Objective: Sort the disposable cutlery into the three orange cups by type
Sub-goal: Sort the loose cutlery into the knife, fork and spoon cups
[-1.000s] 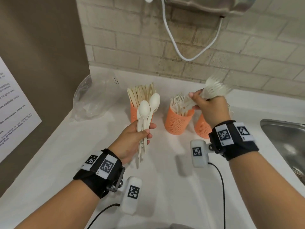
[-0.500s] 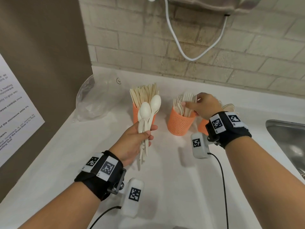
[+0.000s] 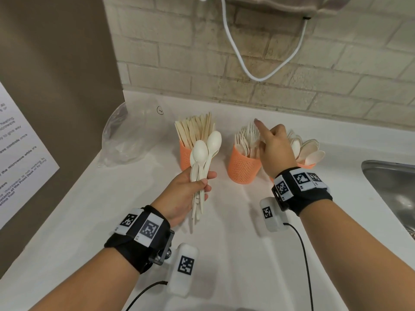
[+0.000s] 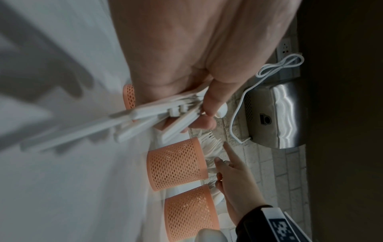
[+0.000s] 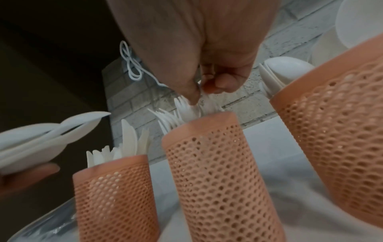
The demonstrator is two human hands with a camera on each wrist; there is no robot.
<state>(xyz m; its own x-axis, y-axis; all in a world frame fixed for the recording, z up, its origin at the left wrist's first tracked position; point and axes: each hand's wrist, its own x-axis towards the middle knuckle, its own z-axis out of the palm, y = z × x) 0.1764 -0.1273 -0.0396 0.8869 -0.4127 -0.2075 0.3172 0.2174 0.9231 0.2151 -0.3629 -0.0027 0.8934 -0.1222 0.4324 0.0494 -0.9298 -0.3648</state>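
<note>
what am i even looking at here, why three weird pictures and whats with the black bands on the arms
No machine here: a person sorts disposable cutlery with bare hands, and the black bands strap a small camera to each wrist. The wide picture comes from a camera on the head; the two darker, tilted ones look along each hand.

On the white counter stand three orange mesh cups: the left cup holds knives, the middle cup forks, the right cup spoons. A clear plastic bag lies to the left and a steel sink sits to the right.

The left hand grips a bunch of spoons. The right hand is at the fork tops in the middle cup, index finger stretched out.
</note>
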